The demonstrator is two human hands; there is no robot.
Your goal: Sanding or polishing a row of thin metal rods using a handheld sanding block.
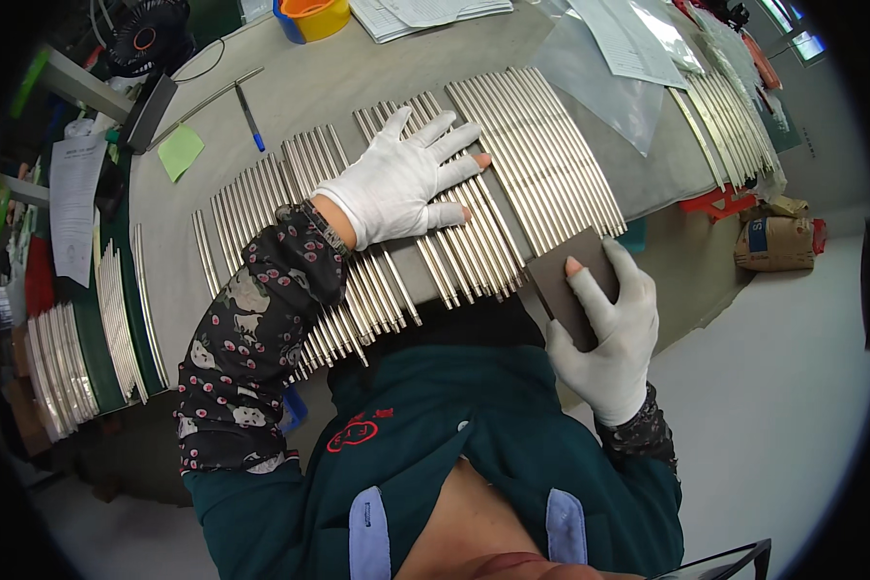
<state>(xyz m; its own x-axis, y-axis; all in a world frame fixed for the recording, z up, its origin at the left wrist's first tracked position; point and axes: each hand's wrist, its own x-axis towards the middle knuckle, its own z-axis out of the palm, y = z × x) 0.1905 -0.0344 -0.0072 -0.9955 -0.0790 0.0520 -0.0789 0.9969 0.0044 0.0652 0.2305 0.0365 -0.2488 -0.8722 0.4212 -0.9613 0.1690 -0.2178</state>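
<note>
Left hand (pixel 401 182), white glove, fingers spread, lies flat on rods (pixel 474 203) laid side by side across the counter (pixel 358 77). Right hand (pixel 604 333) grips a dark pad (pixel 572 280) at the counter's near edge, just beside the rod ends. Blue pen (pixel 249 117) and green note (pixel 180 151) lie well apart, far left

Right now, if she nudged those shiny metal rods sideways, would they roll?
Probably. The rods look round and polished, lying loose side by side on the flat table, so a push could roll them. Her left hand lies flat on them, perhaps steadying them. They look stiff and likely slippery.
</note>
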